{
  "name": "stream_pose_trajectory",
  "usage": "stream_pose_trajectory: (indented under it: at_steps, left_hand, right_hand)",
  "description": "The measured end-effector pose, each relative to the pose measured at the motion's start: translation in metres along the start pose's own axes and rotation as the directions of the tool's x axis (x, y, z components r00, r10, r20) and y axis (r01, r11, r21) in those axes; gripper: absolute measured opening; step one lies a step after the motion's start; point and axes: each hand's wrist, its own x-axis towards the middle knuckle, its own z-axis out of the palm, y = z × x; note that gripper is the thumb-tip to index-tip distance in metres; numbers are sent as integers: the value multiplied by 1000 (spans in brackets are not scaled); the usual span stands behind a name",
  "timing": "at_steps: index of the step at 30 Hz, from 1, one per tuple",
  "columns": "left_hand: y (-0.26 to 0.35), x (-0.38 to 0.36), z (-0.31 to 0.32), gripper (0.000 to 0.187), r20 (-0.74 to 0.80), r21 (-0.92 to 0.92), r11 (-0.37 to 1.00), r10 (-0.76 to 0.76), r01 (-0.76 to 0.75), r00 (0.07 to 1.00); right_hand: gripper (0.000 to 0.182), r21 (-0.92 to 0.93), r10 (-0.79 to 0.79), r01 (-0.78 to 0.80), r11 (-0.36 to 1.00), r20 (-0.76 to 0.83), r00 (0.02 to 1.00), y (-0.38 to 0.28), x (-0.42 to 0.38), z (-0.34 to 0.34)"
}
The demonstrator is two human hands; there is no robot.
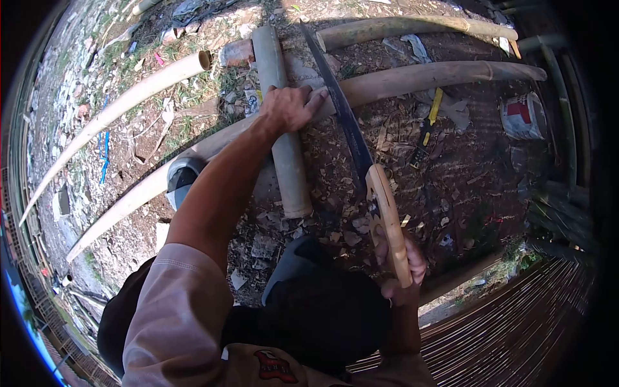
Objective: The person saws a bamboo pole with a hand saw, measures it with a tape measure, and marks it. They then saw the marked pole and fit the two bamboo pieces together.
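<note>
A long bamboo pole [412,80] runs across the ground, lying over a shorter, thick bamboo piece [293,174]. My left hand [290,108] presses down on the long pole where the two cross, its fingers curled over it. In my right hand [403,258] is the wooden handle of a handsaw [353,132]. The dark blade slants up and away, crossing the pole just right of my left fingers; whether its teeth have cut in cannot be made out. A grey shoe [184,179] rests against the pole left of my forearm.
Another bamboo pole [129,100] lies at the left, and one more [400,29] at the top. Right of the saw lies a yellow-and-black cutter knife [427,129]. A white bucket [522,117] stands farther right. Wood chips and a brick [237,53] are on the soil.
</note>
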Motion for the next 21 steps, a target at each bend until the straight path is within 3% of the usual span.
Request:
stream_pose_trajectory:
  at_steps: [2,4,5,8,9,10,12,14,15,16,18,21]
  left_hand:
    - [-1,-1,0,73,1,5,1000,-8,8,1000]
    - [0,0,-4,74,-9,9,1000,-21,22,1000]
    - [1,0,-6,75,11,-9,1000,-28,28,1000]
    - [-4,2,-3,76,16,-39,999,-16,17,1000]
    - [-5,3,-1,77,-3,-40,999,0,0,1000]
    - [-6,4,-1,77,-4,-47,999,-5,5,1000]
    - [-10,5,-1,76,8,-36,999,-2,2,1000]
    - [-8,0,-5,75,18,-21,1000,-19,19,1000]
    - [-5,-2,-6,75,21,-8,1000,-28,28,999]
    - [-1,-4,-6,75,23,-4,1000,-31,31,999]
    - [6,-8,-4,73,-5,-7,999,-43,43,999]
    - [9,-11,-4,71,-21,-16,999,-32,32,999]
  right_hand:
    - [85,-122,-92,79,989,-104,990,4,4,8]
    - [75,-315,-127,94,944,-84,988,10,4,5]
    - [75,-314,-126,96,945,-76,989,12,4,6]
    - [53,-639,-207,133,757,-41,978,11,2,13]
    - [52,-630,-138,23,776,-133,981,11,-8,17]
    - [52,-633,-135,25,773,-126,983,7,-14,16]
    - [47,-597,11,-183,781,-279,960,-1,-27,16]
    - [49,-683,-161,-125,719,-339,927,-3,-55,12]
    - [49,-561,18,-221,798,-344,939,-23,-68,10]
    - [51,-623,-91,-220,750,-427,899,-17,-95,8]
    - [50,-728,-171,-160,667,-358,918,-30,-95,11]
    - [48,-684,-172,-178,708,-412,895,-19,-44,24]
